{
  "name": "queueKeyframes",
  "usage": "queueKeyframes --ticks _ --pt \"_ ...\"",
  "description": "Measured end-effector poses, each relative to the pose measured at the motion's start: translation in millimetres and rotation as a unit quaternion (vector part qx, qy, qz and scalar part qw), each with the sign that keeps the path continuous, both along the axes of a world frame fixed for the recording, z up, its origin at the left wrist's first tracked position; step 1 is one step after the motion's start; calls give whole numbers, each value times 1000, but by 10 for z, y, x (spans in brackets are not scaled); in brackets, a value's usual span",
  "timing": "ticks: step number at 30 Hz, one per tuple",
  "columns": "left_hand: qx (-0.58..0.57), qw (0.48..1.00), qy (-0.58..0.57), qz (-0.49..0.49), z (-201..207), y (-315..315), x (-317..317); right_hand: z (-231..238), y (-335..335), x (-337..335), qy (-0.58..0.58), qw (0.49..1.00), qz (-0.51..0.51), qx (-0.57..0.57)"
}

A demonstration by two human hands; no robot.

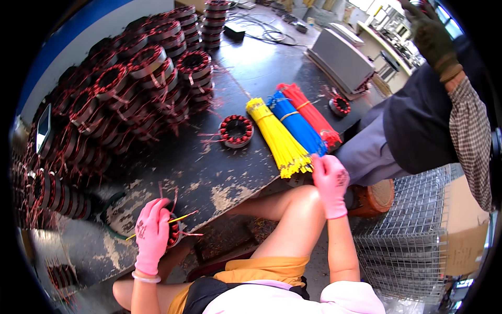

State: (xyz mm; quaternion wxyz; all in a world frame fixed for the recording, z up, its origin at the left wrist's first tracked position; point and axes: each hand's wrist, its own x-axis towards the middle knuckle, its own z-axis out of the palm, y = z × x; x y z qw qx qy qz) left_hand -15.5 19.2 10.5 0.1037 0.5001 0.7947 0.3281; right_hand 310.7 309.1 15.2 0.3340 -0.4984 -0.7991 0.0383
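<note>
My left hand [150, 226], in a pink glove, is closed on a ring-shaped motor stator [173, 233] with red windings at the table's near edge. A thin yellow wire [181, 218] crosses that stator beside my fingers, and reddish leads stick out from it. My right hand [331, 183], also pink-gloved, is pinched at the near ends of the wire bundles; what lies between its fingertips is too small to make out. Next to it are a yellow wire bundle [277, 137], a blue wire bundle [298, 123] and a red wire bundle [310, 112], side by side.
Stacked stators [141, 65] crowd the table's left and back. One stator [236, 131] lies left of the yellow bundle, another [340, 106] at far right. A grey box [341, 60] stands behind. A co-worker's gloved hand [433, 42] is at upper right, above a wire-mesh cage [402, 235].
</note>
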Motion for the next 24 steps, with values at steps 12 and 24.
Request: queueKeyframes --ticks 12,24 --pt "57 989 138 8 51 -16 70 576 -398 645 281 895 36 -343" --pt "181 941 282 -35 818 -80 304 362 -1052 -1449 75 854 409 -312"
